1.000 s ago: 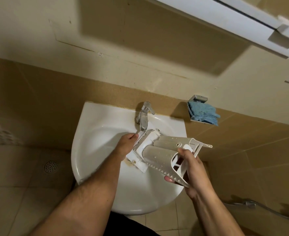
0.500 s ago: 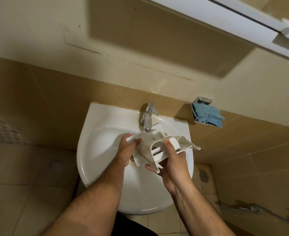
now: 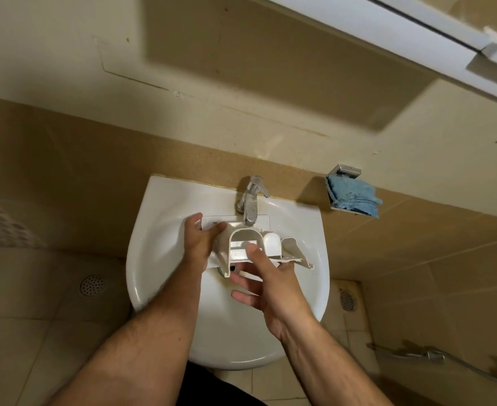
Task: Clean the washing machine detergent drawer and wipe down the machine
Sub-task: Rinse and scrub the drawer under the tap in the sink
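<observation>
Over the sink (image 3: 165, 276), just below the faucet (image 3: 251, 200), the left hand (image 3: 197, 244) pinches the detergent drawer (image 3: 247, 244) by its left end; the right hand (image 3: 270, 285), fingers spread, supports its near side.

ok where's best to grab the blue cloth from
Pinch the loose folds of the cloth hanging off the front of its wall holder, coming from below right. The holder and wall block the top and back, and the sink sits to its left.
</observation>
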The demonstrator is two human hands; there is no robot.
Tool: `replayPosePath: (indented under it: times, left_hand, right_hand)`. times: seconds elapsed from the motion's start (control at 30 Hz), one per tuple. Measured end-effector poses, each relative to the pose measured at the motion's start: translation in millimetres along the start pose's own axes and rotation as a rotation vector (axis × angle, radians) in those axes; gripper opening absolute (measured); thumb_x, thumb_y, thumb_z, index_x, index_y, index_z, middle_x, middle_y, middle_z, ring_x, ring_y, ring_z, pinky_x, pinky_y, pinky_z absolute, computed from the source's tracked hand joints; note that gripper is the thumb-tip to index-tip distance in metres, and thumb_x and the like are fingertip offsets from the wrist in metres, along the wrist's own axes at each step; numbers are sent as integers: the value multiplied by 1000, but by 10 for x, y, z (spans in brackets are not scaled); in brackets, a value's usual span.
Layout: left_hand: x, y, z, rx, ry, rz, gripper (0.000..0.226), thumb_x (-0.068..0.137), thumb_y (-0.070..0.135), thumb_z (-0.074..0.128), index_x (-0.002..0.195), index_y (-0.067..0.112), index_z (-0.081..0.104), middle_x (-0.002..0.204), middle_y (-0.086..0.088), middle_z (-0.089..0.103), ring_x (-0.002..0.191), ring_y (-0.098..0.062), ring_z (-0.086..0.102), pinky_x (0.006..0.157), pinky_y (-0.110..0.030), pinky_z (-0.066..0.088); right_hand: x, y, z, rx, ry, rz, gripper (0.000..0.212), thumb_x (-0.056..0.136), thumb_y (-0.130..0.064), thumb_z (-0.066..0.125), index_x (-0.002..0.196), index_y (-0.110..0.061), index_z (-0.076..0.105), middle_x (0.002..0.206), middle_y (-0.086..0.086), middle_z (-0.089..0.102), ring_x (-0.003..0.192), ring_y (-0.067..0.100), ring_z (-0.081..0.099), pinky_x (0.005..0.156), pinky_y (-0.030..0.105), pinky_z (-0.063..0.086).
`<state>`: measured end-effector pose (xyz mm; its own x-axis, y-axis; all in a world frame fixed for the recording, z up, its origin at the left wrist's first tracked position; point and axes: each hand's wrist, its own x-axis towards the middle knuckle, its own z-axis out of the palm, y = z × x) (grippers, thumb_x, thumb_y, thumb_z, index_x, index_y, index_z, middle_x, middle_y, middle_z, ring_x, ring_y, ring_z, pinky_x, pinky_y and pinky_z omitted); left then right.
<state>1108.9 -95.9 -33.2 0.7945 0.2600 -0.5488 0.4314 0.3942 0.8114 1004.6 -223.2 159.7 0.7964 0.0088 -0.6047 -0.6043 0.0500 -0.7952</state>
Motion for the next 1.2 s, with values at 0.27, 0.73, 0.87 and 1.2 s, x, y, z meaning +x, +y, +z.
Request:
replayPosePath:
  times: [0.27, 0.73, 0.87, 1.2]
  left_hand:
    - [-40, -18, 308, 188, 93, 70, 61, 54, 65, 83, 93, 21, 64, 98, -3, 70, 93, -25, 68, 89, -44, 55]
    - [-330, 61, 177, 119, 38, -186, 56, 96, 61, 41, 121, 13, 55, 103, -9, 63, 92, -29, 63, 71, -45, 57]
    - [-430, 39, -16, 146, -60, -391, 80, 92, 73, 20, 133, 10, 49, 124, -12, 61, 107, -33, 61, 72, -39, 50]
    - [-589, -52, -220, 313, -271, -483, 93, 86, 79, 15, 135, 7, 49, 123, -18, 61, 108, -36, 62, 84, -43, 53]
  right_hand:
    - [39, -55, -43, 347, 152, -108, 34, 94, -14, 64, 127, -8, 58, 100, 10, 72, 74, 20, 72, 64, 30, 58]
    - [-125, -178, -441, 103, 119, -78, 29, 89, -16, 68, 116, -9, 62, 80, 5, 71, 60, 21, 67, 62, 35, 59]
    - [-215, -284, -552, -91, 36, -69, 31, 88, -10, 69, 117, -9, 59, 88, 13, 74, 60, 24, 67, 53, 28, 53]
    - [-91, -325, -593, -471, -235, -72, 42, 80, -4, 68, 116, -26, 62, 84, 20, 70, 70, 25, 62, 66, 37, 51]
